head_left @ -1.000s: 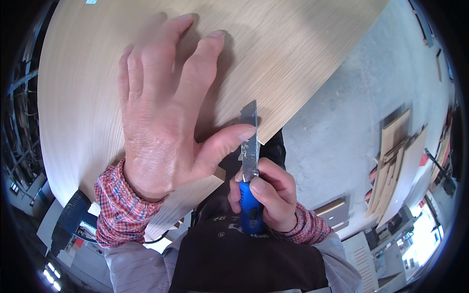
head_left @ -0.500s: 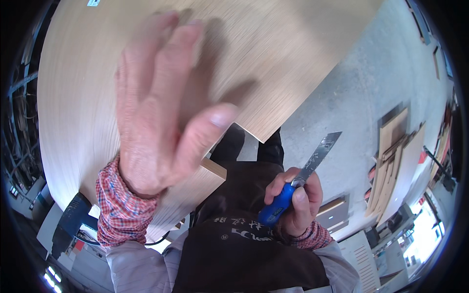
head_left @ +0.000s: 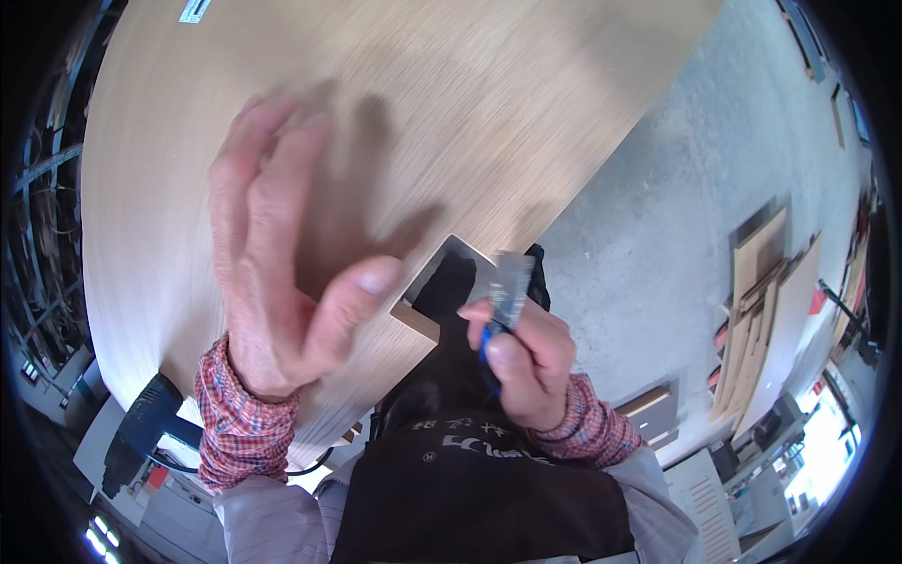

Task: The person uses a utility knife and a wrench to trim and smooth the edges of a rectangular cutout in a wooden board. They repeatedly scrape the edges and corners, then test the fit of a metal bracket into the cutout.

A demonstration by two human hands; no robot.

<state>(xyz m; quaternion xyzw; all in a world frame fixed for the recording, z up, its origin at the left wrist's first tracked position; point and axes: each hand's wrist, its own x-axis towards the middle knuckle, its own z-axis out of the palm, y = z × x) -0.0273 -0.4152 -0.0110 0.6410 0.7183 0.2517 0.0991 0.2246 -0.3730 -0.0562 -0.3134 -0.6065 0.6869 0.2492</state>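
A large light wood-grain board point(head_left: 479, 122) spans the upper left, with a square notch cut into its near edge point(head_left: 415, 321). My left hand point(head_left: 272, 254) is over the board left of the notch, fingers apart and holding nothing. Its shadow falls on the board to the right; whether the hand touches the surface I cannot tell. My right hand point(head_left: 534, 365) grips a knife by its blue handle, mostly hidden by the fingers. The knife's flat metal blade point(head_left: 510, 287), blurred by motion, points up beside the notch's right side.
A blue and black power tool point(head_left: 146, 428) with a cord lies at the lower left. Wooden boards and strips point(head_left: 756, 324) are stacked on the grey floor point(head_left: 639, 216) to the right. A small label point(head_left: 194, 10) sticks to the board's far left.
My right hand has moved up and left with the knife, bringing the blade close to the notch. My left hand has drawn back toward me and a little left, still spread.
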